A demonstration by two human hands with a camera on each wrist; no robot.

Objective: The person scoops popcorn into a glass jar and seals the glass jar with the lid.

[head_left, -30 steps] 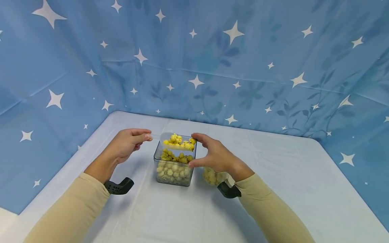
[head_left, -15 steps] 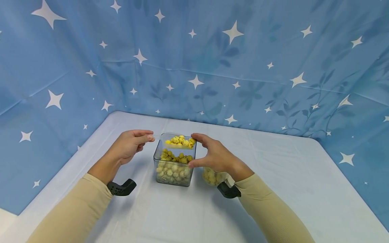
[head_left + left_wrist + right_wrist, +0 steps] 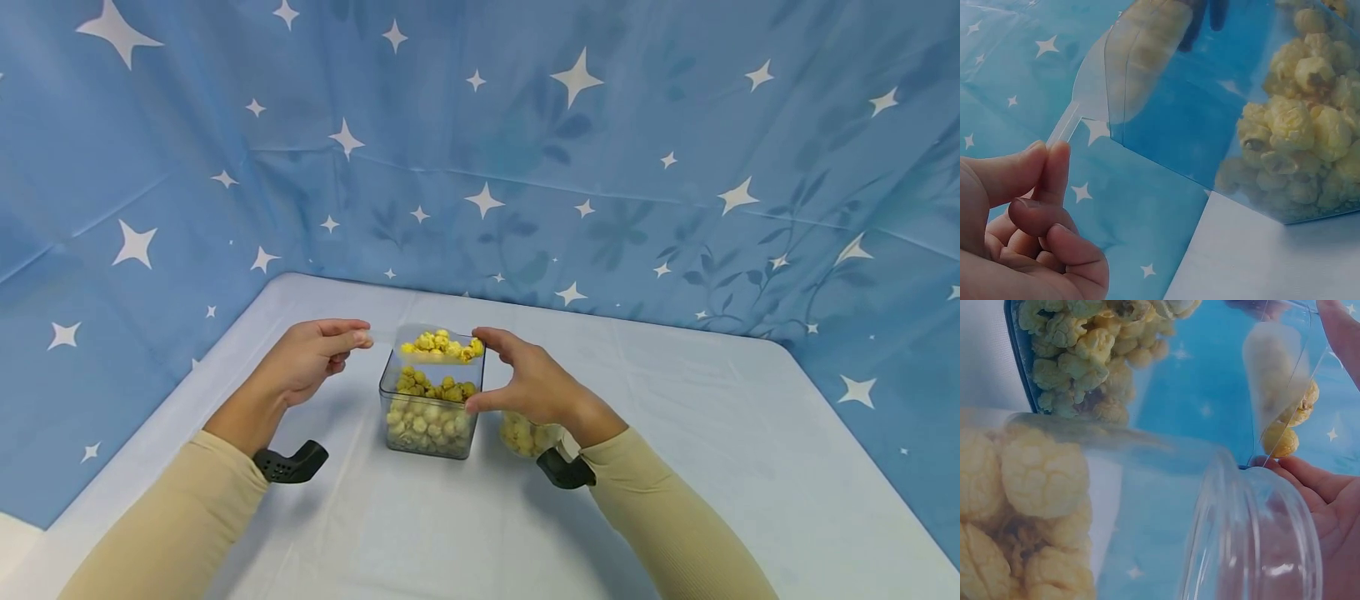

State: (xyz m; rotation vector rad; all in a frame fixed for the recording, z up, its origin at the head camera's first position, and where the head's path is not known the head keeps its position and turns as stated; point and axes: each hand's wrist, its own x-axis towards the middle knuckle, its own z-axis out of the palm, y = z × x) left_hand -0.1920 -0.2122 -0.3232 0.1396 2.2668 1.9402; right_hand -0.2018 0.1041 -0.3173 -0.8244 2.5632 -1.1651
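Observation:
In the head view, a clear square box point(image 3: 429, 433) half full of popcorn stands on the white table. My left hand point(image 3: 300, 358) pinches the thin clear handle point(image 3: 1065, 125) of a scoop between thumb and forefinger, its other fingers curled. The scoop's bowl point(image 3: 1269, 347) lies over the far part of the box opening, with yellow popcorn point(image 3: 441, 344) in it. My right hand point(image 3: 536, 383) grips the box's right side at the rim, thumb at the near corner and fingers at the far one. Its wrist hides part of a clear jar point(image 3: 525, 435).
Close to the right wrist camera, the round clear jar holds large popcorn pieces point(image 3: 1044, 475). A white cloth point(image 3: 720, 442) covers the table. Behind it hangs a blue curtain point(image 3: 525, 167) with white stars.
My left hand with the scoop goes slightly right, then back left and a little up. The popcorn in the scoop shifts about. My right hand and the box stay in place.

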